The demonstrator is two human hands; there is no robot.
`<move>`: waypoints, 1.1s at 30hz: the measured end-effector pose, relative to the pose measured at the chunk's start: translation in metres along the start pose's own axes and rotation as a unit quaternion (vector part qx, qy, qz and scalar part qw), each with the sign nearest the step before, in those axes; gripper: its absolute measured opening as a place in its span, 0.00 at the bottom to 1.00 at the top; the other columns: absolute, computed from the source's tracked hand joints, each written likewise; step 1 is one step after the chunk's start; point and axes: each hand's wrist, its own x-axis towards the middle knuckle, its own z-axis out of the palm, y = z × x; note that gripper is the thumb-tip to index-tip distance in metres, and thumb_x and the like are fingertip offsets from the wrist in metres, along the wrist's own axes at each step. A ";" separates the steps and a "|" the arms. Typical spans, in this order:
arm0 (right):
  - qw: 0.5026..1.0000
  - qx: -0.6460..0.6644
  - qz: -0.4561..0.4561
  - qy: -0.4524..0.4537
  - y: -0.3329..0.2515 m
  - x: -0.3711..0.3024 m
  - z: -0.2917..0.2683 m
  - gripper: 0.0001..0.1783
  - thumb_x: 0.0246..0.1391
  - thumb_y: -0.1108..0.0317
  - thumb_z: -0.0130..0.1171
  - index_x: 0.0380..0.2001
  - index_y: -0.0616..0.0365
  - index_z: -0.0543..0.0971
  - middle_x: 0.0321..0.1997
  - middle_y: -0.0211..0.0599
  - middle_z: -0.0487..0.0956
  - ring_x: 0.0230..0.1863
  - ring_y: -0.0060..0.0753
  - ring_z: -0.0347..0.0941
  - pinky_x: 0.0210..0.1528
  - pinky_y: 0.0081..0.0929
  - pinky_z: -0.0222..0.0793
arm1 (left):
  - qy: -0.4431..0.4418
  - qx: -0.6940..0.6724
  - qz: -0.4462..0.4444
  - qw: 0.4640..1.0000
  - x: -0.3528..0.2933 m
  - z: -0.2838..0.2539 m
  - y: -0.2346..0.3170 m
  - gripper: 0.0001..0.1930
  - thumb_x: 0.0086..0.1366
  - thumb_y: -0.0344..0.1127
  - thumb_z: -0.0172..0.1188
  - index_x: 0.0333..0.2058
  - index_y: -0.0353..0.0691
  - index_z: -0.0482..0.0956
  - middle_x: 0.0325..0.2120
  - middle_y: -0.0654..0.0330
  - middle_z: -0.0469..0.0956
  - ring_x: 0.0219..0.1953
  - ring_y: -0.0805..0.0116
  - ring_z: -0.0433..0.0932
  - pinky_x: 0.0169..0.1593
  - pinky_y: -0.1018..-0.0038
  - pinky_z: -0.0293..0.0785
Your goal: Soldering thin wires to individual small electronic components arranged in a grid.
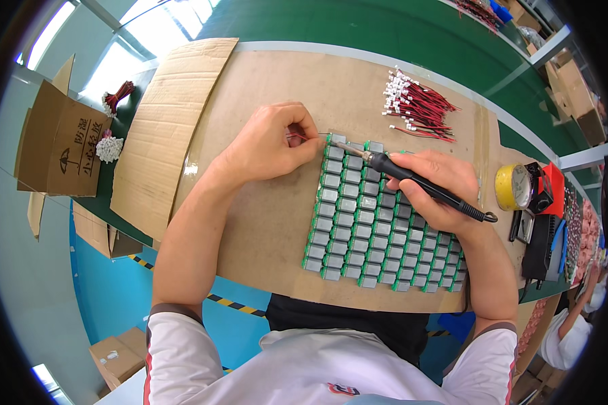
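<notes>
My left hand point(267, 143) is closed in a pinch on a thin red wire point(294, 135), just left of the top-left corner of the grid. In my right hand point(449, 181) is a soldering iron point(422, 183) with a black handle, held like a pen. Its metal tip points left and reaches the top-left units; whether it touches the wire cannot be made out. Below both hands lie close rows of small grey battery cells with green circuit boards point(348, 219). My right hand covers part of the upper right rows.
Red and black wires with white connectors point(419, 108) lie at the far side of the brown work surface point(277, 81). Yellow tape point(512, 187) stands at the right, near a red box point(554, 189). A cardboard sheet point(169, 121) and an open carton point(64, 138) are at the left.
</notes>
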 end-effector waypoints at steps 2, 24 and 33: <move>1.000 0.002 0.000 0.000 0.000 0.000 0.000 0.20 0.53 0.76 0.69 0.50 0.64 0.84 0.34 0.47 0.85 0.31 0.42 0.82 0.33 0.33 0.77 | 0.000 0.001 -0.004 1.000 0.000 0.000 0.001 0.07 0.60 0.29 0.70 0.28 0.35 0.79 0.26 0.66 0.78 0.25 0.81 0.69 0.27 0.80 0.65; 1.000 -0.005 0.005 -0.009 -0.001 0.000 0.000 0.20 0.52 0.76 0.69 0.51 0.64 0.84 0.33 0.48 0.84 0.30 0.43 0.82 0.32 0.33 0.77 | 0.001 -0.001 -0.012 1.000 0.001 0.002 -0.001 0.08 0.61 0.29 0.70 0.28 0.34 0.79 0.26 0.66 0.78 0.25 0.81 0.69 0.27 0.80 0.66; 1.000 -0.009 0.000 -0.010 -0.002 0.001 0.001 0.20 0.52 0.76 0.69 0.50 0.65 0.84 0.33 0.48 0.84 0.31 0.44 0.82 0.32 0.34 0.77 | -0.001 0.007 -0.016 1.000 0.001 0.001 0.003 0.08 0.60 0.29 0.70 0.28 0.34 0.80 0.26 0.64 0.78 0.26 0.79 0.71 0.29 0.78 0.68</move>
